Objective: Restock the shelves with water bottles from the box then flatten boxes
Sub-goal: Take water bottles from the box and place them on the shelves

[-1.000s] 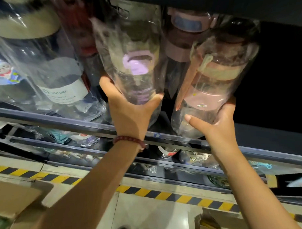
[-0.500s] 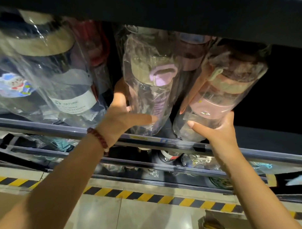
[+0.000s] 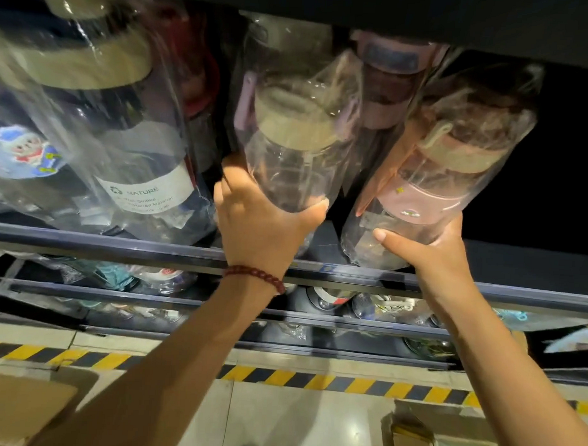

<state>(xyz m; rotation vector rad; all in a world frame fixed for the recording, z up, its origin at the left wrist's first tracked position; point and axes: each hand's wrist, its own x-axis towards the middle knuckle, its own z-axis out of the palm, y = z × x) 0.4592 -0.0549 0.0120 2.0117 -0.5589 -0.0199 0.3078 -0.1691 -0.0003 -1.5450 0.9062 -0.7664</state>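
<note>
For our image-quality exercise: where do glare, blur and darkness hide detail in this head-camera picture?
Head view: glare streaks the plastic wrap on the purple-strap bottle held by the left hand; the pink bottle in the right hand is soft; the shelf's right side is black; wide-angle bends the shelf rail.

Bare forearms, dark red beaded bracelet (image 3: 254, 277) on left wrist
</note>
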